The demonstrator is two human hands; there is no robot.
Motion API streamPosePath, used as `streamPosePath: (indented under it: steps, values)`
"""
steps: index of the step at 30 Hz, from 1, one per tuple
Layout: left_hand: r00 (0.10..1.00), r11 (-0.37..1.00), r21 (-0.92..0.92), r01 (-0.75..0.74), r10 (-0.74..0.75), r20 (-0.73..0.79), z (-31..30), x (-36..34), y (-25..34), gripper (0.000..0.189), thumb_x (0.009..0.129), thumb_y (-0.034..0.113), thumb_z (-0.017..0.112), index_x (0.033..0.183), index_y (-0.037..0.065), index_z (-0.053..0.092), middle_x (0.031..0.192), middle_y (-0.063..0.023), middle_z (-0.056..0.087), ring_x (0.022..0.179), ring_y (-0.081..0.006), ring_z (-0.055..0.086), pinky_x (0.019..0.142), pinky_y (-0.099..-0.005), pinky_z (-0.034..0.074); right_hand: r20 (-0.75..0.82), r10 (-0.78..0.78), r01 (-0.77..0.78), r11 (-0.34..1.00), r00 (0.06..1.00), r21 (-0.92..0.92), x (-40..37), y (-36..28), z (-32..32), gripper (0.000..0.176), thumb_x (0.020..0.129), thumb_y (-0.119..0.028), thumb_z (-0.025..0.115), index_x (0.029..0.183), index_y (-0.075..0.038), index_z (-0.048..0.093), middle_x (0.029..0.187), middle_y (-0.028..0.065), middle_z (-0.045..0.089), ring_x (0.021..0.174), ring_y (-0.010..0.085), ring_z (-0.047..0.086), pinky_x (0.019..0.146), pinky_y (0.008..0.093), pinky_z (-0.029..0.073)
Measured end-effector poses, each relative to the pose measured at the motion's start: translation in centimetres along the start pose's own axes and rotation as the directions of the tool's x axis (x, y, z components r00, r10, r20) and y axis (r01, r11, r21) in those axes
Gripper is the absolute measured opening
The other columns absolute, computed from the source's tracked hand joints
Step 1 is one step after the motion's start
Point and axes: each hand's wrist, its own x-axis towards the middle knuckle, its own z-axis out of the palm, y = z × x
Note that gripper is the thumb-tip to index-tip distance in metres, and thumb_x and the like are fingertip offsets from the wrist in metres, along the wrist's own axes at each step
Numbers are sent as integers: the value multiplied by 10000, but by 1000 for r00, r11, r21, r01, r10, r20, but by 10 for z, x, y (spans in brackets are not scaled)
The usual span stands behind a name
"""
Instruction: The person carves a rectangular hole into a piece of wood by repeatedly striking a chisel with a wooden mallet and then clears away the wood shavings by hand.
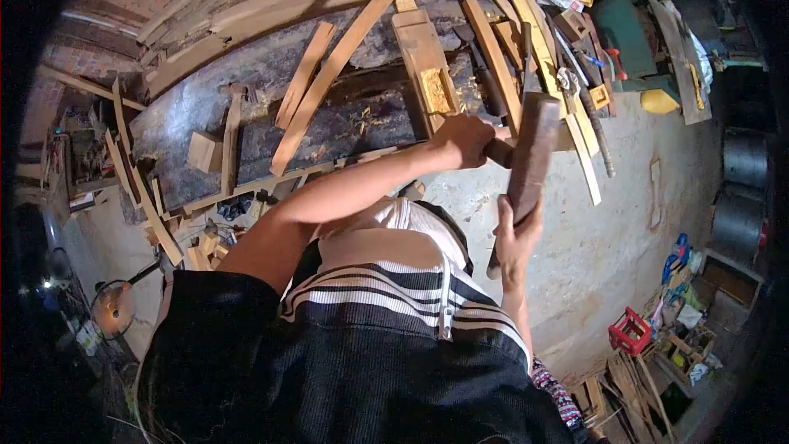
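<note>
My left hand (464, 141) is closed in a fist round a short dark tool (498, 151), whose end meets the side of a long dark wooden block (534, 148). Whether the two are joined I cannot tell. My right hand (518, 240) grips the block's lower end, thumb up along it, and the block stands tilted in front of my body. A dark piece (494, 266) sticks out beside my right wrist. Just beyond my left hand lies a wooden plane (426, 57) with yellow shavings (436, 90) in its opening, on the dark workbench (362, 119).
Long wooden strips (341, 66) lie across the bench. A hammer (234, 127) and a wood block (205, 152) are at its left. More strips and tools lie at the upper right. A red crate (629, 332) stands on the floor (592, 255); a fan (115, 309) is at lower left.
</note>
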Motion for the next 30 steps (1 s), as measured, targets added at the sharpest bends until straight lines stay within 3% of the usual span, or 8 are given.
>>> streamPosePath:
  steps: [3,9,13,19,22,25,26,30]
  values:
    - [985,981,-151,-123,102,-137,10,-7,-5,307,732,207,674,1037,173,679,834,-112,694,786,-327,689,684,-457,548,-127,25,8,967,992,254,-19,-2,-5,431,850,-172,723,1168,39,524,837,158,652,695,184,611,623,333,502]
    - [1000,999,30,-24,24,20,12,-6,0,247,740,183,674,984,141,673,779,-111,671,757,-324,680,628,-460,528,34,-105,109,984,994,-137,-10,21,-4,667,863,-222,716,1398,38,414,798,124,632,500,114,525,459,276,457]
    - [984,957,-246,-154,128,-121,11,-14,1,164,753,196,657,895,116,639,762,-117,663,766,-368,667,659,-472,537,-171,-158,184,972,973,147,-20,25,8,485,817,-180,751,1148,76,505,757,244,640,704,213,630,676,352,509]
    - [986,992,125,-4,-17,164,20,-4,0,218,714,179,702,900,67,687,930,-105,686,780,-346,682,723,-448,555,42,-37,40,996,998,-82,-15,10,-1,483,830,-203,748,1138,79,505,727,222,639,645,261,648,620,368,502]
    - [992,990,-92,109,-101,81,-4,16,-13,391,825,209,630,1207,279,670,938,-103,735,819,-274,723,743,-390,583,-30,-147,146,988,989,-48,-13,27,0,486,865,-196,712,1232,50,510,710,79,603,548,124,541,486,295,447]
    - [971,964,-174,203,-221,-91,-33,39,-51,363,763,247,638,1109,157,707,957,-80,743,853,-205,713,815,-339,576,-29,-150,150,989,988,8,-7,26,-3,463,871,-184,715,1236,21,518,725,33,596,530,95,524,453,265,425]
    - [970,851,-502,152,-226,-91,-30,41,-71,368,737,225,681,1094,142,711,978,-86,741,884,-200,702,835,-326,568,-36,-162,163,987,986,14,-6,27,-3,462,872,-184,719,1237,16,518,734,33,598,530,96,527,454,264,432]
    - [931,889,-452,79,-228,-285,-53,43,-80,231,763,173,754,947,52,683,904,-67,719,846,-150,670,780,-308,538,-39,-77,78,997,996,17,-8,14,-6,360,845,-213,741,1023,8,520,719,144,641,662,190,618,642,345,501]
